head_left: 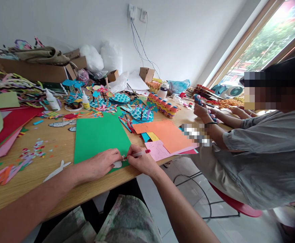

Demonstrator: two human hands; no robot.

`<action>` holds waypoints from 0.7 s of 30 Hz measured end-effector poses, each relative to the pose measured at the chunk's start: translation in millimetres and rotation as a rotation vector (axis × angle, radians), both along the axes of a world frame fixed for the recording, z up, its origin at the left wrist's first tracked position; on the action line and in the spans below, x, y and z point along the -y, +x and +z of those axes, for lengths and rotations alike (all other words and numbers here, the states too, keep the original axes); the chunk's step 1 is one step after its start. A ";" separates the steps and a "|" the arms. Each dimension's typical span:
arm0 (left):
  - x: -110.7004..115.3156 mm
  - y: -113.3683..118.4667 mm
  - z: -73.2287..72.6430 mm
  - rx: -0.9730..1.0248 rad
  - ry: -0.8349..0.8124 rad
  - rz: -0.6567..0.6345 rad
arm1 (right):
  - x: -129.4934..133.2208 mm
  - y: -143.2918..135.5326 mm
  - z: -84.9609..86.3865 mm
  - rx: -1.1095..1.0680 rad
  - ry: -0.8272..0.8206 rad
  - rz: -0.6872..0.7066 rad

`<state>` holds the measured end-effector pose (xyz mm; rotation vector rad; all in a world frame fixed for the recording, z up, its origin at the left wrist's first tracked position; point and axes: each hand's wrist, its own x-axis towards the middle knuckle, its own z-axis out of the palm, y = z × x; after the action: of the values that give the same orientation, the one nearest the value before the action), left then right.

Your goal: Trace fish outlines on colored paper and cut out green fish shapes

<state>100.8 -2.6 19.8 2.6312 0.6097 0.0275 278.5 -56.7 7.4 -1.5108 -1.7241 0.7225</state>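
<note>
— Paper of green colour (100, 138) lay before you on the table (86, 194), with its near right corner close to the near edge. What did your right hand (142, 162) have?

— It held a pen (139, 154) narrowly between the fingers, and the red end of this pen pointed to the right.

— And how was your left hand (99, 165)?

— Its fingers were close together and touched a small white piece (117, 164), which lay at the near right corner of the green paper. Whether they gripped it, I could not tell.

— Which things were around you?

— On your right, an orange sheet (170, 135) partly covered a pink sheet (157, 150) with drawn lines. On your left, a white cut-out (56, 170) lay near the table's near edge. Two white bottles (52, 101) stood farther, toward the far edge.
</note>
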 end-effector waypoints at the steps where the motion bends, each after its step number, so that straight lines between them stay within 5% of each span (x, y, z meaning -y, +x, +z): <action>1: 0.3 0.0 0.5 -0.002 -0.001 0.000 | -0.3 0.7 -0.5 -0.009 0.001 -0.002; 21: 2.6 -0.7 0.8 -0.003 0.015 0.004 | 0.5 -4.8 -5.6 -0.037 0.088 -0.129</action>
<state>100.1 -5.2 20.6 2.6452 0.6175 0.0295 273.8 -57.2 1.7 -1.5225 -1.5940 0.5969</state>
